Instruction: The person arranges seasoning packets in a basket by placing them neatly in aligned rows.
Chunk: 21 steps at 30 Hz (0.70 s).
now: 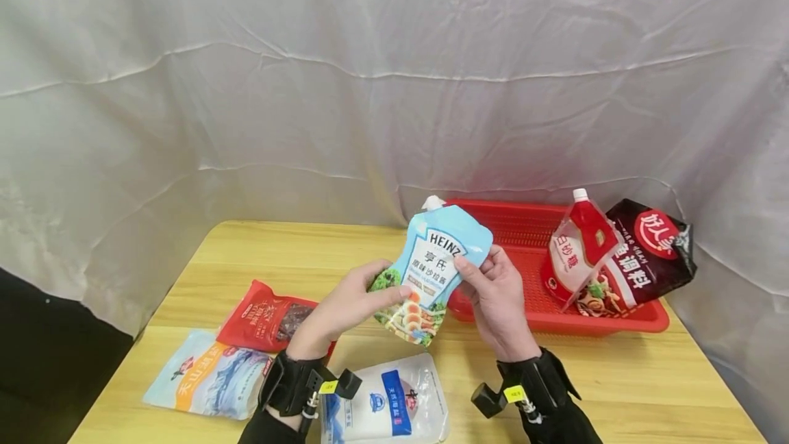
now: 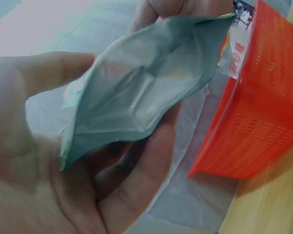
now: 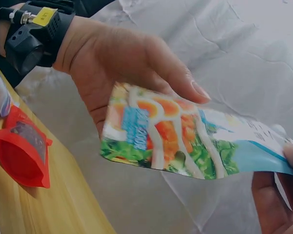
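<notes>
Left hand (image 1: 345,307): thumb and fingers pinch the lower left edge of the sauce pouch (image 1: 431,269).
Right hand (image 1: 496,300): pinches the pouch's right edge.
Sauce pouch: held upright above the table (image 1: 616,375), just in front of the red basket (image 1: 530,314).
Table: three flat packets lie near the wrists.

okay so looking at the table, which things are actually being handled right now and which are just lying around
Being handled:
Heinz salad dressing pouch, held up between the left hand and the right hand.

Lying about:
red basket, holding a red-and-white spout pouch and a dark seasoning bag;
red snack packet;
pale blue bag;
clear white bag.
</notes>
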### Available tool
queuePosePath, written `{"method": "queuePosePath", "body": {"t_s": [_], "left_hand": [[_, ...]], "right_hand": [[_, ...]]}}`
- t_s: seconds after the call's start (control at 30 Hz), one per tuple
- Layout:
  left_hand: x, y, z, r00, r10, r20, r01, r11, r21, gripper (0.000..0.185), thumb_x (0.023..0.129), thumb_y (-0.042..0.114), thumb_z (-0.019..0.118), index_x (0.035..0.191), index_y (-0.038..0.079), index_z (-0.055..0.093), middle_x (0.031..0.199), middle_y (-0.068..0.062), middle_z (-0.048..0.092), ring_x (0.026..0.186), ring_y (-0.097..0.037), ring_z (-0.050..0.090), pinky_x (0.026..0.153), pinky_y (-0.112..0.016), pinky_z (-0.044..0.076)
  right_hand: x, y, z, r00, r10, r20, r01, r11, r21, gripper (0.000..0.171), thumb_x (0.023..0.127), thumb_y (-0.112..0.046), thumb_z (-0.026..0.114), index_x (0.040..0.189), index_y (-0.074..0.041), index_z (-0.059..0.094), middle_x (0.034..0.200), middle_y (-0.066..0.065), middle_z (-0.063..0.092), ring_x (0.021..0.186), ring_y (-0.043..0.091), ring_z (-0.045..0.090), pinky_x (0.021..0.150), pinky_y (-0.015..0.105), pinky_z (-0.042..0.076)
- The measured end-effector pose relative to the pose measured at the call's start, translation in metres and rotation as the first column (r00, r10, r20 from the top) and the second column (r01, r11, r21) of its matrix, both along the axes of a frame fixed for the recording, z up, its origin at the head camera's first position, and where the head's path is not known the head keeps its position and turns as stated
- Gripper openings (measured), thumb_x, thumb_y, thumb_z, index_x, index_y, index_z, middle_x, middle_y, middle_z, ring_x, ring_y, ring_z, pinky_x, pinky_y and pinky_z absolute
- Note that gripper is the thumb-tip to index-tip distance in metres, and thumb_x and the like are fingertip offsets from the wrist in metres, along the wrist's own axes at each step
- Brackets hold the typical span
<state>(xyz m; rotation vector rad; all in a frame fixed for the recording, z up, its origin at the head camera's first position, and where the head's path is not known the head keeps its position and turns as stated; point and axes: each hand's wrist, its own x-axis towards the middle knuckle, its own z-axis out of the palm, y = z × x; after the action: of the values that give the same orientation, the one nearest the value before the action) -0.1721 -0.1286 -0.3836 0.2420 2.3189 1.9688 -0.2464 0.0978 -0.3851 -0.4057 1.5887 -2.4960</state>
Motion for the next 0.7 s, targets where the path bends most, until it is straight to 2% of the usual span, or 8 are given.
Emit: {"method": "queuePosePath", "body": {"t_s": [0.1, 0.17, 0.23, 0.4, 0.47, 0.7], "left_hand": [[-0.002, -0.001, -0.002, 0.996, 0.085, -0.001, -0.085, 0.995, 0.057, 0.041, 0.098, 0.023, 0.073, 0.129, 0.000, 0.063, 0.100, -0.011, 0.076, 0.083, -0.018, 0.073, 0.077, -0.033, 0.060], [-0.005, 0.000, -0.004, 0.993, 0.120, 0.014, -0.120, 0.986, 0.113, 0.041, 0.096, 0.021, 0.075, 0.130, 0.000, 0.063, 0.101, -0.011, 0.076, 0.085, -0.018, 0.073, 0.079, -0.033, 0.060], [-0.008, 0.002, -0.006, 0.992, 0.122, 0.033, -0.126, 0.975, 0.185, 0.043, 0.097, 0.021, 0.074, 0.131, -0.001, 0.062, 0.105, -0.011, 0.076, 0.089, -0.018, 0.073, 0.083, -0.033, 0.061], [-0.013, 0.010, -0.011, 0.993, 0.070, 0.095, -0.097, 0.941, 0.324, 0.047, 0.102, 0.025, 0.069, 0.139, 0.000, 0.057, 0.121, -0.014, 0.072, 0.102, -0.020, 0.073, 0.090, -0.037, 0.061], [-0.014, 0.011, -0.012, 0.992, 0.077, 0.096, -0.105, 0.937, 0.334, 0.047, 0.103, 0.025, 0.067, 0.141, 0.001, 0.055, 0.124, -0.015, 0.071, 0.104, -0.020, 0.072, 0.089, -0.036, 0.061], [-0.013, 0.008, -0.011, 0.984, 0.165, 0.060, -0.176, 0.930, 0.322, 0.042, 0.105, 0.020, 0.064, 0.141, 0.001, 0.056, 0.123, -0.015, 0.072, 0.100, -0.018, 0.073, 0.082, -0.032, 0.062]], "right_hand": [[0.001, 0.001, 0.002, 0.999, -0.053, 0.015, 0.053, 0.997, -0.057, 0.030, 0.101, -0.001, 0.065, 0.125, -0.008, 0.050, 0.115, 0.002, 0.076, 0.095, 0.013, 0.075, 0.082, 0.028, 0.062], [0.001, 0.001, 0.003, 0.996, -0.079, 0.029, 0.082, 0.992, -0.093, 0.033, 0.101, -0.002, 0.065, 0.128, -0.009, 0.048, 0.120, 0.003, 0.074, 0.097, 0.014, 0.075, 0.083, 0.028, 0.061], [0.002, 0.002, 0.003, 0.995, -0.098, 0.033, 0.101, 0.988, -0.115, 0.036, 0.101, -0.003, 0.065, 0.132, -0.010, 0.047, 0.125, 0.005, 0.072, 0.099, 0.015, 0.075, 0.083, 0.029, 0.061], [0.001, 0.001, 0.002, 0.996, -0.085, 0.039, 0.089, 0.986, -0.138, 0.046, 0.102, -0.003, 0.064, 0.143, -0.012, 0.045, 0.135, 0.006, 0.067, 0.108, 0.017, 0.073, 0.087, 0.030, 0.059], [0.001, 0.000, 0.001, 0.997, -0.064, 0.042, 0.069, 0.989, -0.133, 0.047, 0.102, -0.003, 0.064, 0.144, -0.013, 0.045, 0.136, 0.006, 0.066, 0.109, 0.017, 0.073, 0.088, 0.031, 0.059], [0.000, 0.003, -0.001, 1.000, 0.013, 0.015, -0.011, 0.996, -0.094, 0.044, 0.104, -0.005, 0.061, 0.145, -0.008, 0.046, 0.135, 0.007, 0.068, 0.111, 0.020, 0.073, 0.091, 0.037, 0.058]]}}
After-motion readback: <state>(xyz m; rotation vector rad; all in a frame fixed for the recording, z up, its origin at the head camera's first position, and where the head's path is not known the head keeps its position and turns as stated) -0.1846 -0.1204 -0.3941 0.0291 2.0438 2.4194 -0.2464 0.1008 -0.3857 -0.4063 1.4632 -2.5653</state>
